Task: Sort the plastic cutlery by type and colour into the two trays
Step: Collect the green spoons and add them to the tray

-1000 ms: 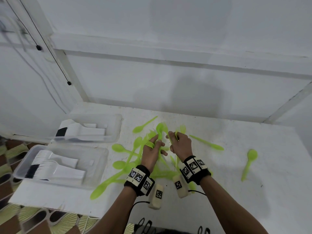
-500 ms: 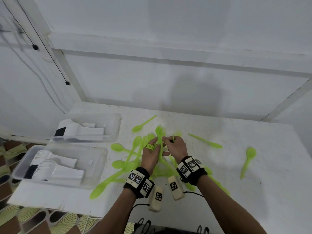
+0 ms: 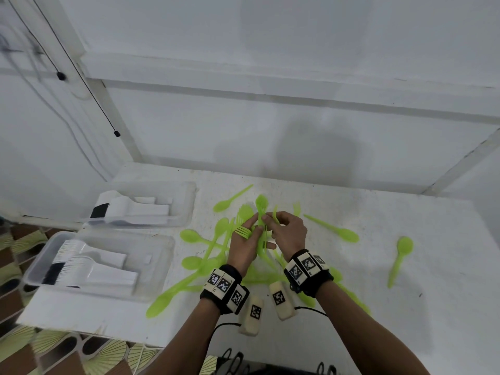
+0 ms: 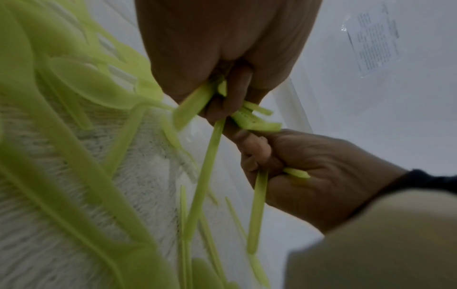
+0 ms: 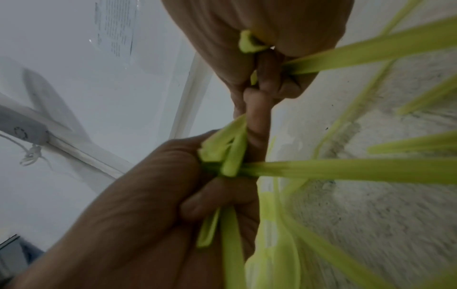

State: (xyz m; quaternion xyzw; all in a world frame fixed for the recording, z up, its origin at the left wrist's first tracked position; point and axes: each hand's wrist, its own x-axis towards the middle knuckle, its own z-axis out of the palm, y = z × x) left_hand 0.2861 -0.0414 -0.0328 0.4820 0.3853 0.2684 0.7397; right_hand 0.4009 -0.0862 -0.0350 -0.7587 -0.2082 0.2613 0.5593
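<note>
Left hand (image 3: 244,249), centre of the frame: a bundle of green forks (image 3: 242,231) is held in curled fingers. Right hand (image 3: 288,234), just beside it: another green piece (image 3: 275,216) is pinched by the handle and offered to the bundle. Loose green cutlery (image 3: 213,250) is scattered on the desk (image 3: 419,307) under both hands. Two trays (image 3: 159,255), left of the frame, are stocked with white pieces. Recommended: handles to be aligned, tines nested, bundle kept tightly clamped.

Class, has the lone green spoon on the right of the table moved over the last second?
No. The lone green spoon lies as far from the far tray as before.
</note>
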